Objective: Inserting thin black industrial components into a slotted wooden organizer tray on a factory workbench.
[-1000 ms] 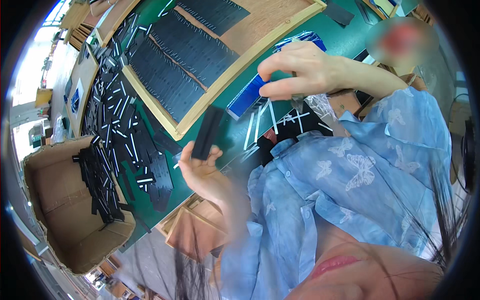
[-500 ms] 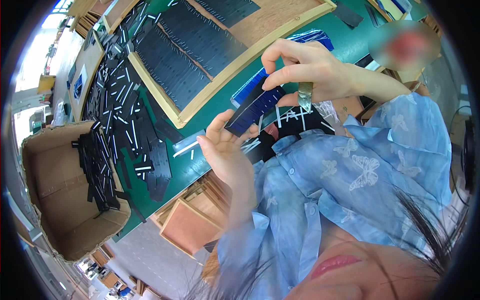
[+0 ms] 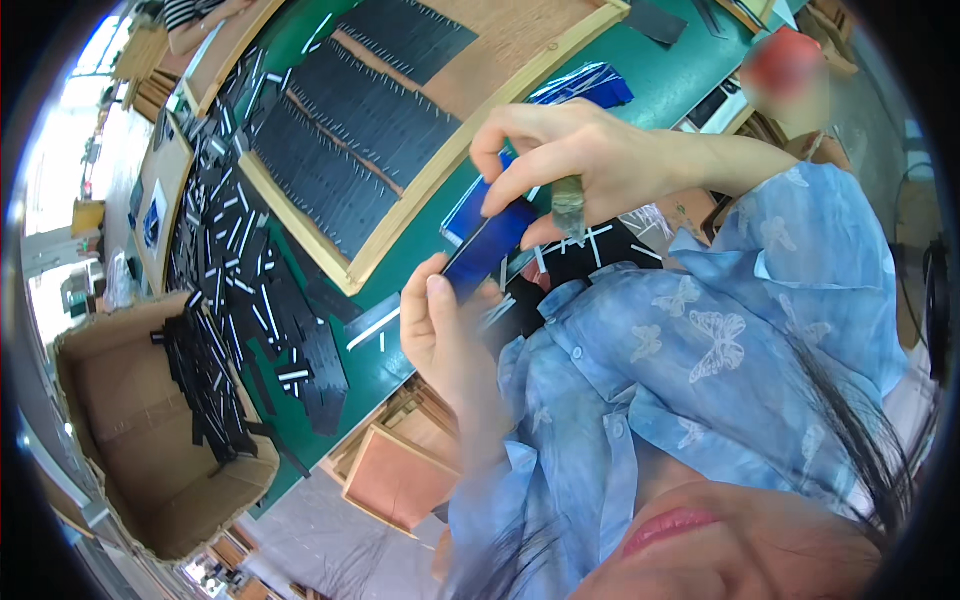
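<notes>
Between my two hands is a flat, dark blue glossy strip (image 3: pixel 487 248), held at a slant and a little blurred. My left hand (image 3: pixel 437 335) pinches its lower end between thumb and fingers. The thumb and fingers of my right hand (image 3: pixel 575 150) grip the upper end. A shiny metallic piece (image 3: pixel 568 208) sits on a finger of that hand; its kind is unclear. Just behind the strip lies a blue piece with a pale edge (image 3: pixel 462 208), partly hidden by my right hand. Thin white sticks (image 3: pixel 600 245) lie on dark cloth below my right hand.
A wood-framed board (image 3: pixel 480 150) carries rows of black strips on the green table (image 3: pixel 380 365). Blue strips (image 3: pixel 590 85) lie beyond it. Black pieces with white strips (image 3: pixel 235 230) heap at left, beside a cardboard box (image 3: pixel 120 420). Another person's arm (image 3: pixel 200 28) shows top left.
Both hands have shifted slightly left with the strip. The strip has turned, so its face now looks brighter blue. My left fingers have drawn closer around its lower end.
</notes>
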`<control>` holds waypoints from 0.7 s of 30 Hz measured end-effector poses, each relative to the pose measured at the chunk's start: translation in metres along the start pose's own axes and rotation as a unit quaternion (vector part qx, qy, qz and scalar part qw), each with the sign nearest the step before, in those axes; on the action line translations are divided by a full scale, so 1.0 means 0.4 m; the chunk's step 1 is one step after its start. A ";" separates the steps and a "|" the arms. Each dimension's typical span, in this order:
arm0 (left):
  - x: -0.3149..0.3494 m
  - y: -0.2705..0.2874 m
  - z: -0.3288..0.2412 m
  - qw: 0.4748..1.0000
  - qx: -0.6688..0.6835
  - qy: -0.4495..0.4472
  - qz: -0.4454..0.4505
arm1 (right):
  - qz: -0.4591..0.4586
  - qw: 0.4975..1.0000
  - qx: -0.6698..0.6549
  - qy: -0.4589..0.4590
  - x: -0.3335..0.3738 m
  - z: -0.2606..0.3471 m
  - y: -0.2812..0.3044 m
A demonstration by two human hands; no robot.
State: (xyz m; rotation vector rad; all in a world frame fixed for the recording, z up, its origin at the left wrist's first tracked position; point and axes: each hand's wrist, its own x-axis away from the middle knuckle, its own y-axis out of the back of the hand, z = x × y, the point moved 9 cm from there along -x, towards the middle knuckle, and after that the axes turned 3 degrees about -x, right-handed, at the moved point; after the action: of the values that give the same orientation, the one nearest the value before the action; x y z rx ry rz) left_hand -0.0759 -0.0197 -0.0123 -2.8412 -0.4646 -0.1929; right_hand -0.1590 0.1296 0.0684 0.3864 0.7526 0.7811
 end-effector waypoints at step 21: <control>0.020 -0.028 -0.032 0.997 -0.075 0.008 -0.017 | -0.035 0.988 -0.041 -0.144 -0.002 -0.091 -0.020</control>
State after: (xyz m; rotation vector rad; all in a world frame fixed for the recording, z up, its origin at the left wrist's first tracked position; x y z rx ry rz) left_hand -0.0732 -0.0106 0.0040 -2.9772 -0.5149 -0.2676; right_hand -0.1821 0.1253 0.0396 0.3864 0.4583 0.6711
